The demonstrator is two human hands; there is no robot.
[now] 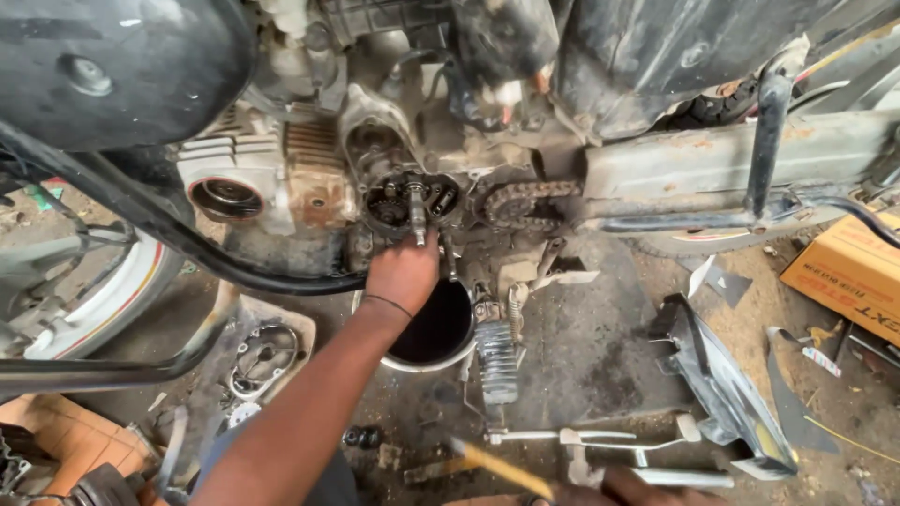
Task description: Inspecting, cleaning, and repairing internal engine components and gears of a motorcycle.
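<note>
At centre frame, the left hand (pixel 403 272) reaches up to the opened motorcycle engine (pixel 412 201), fingers curled against the lower edge of the exposed gear cluster; whether they grip a part cannot be told, because the back of the hand hides the fingertips. A thin dark band circles that wrist. Directly below the hand sits a round drain pan (pixel 441 323) with a pale rim, filled with black oil. Right of the gear cluster, the drive chain (pixel 520 201) wraps its sprocket.

At the bottom edge, right of centre, the right hand (pixel 637 489) is only partly in frame; it lies beside a yellow-handled tool (pixel 502 468), but its finger state cannot be told. A ribbed footpeg (pixel 497 361) hangs just above that area.

Packages: an orange-yellow cardboard box (pixel 848 272) lies at the right edge, rectangular, with dark printing on its top face. A tan cardboard carton (pixel 66 436) occupies the lower left corner. A removed metal engine cover (pixel 262 356) rests at lower left on a flat cardboard sheet. A grey plastic panel (pixel 727 389) lies on the ground at lower right.
</note>
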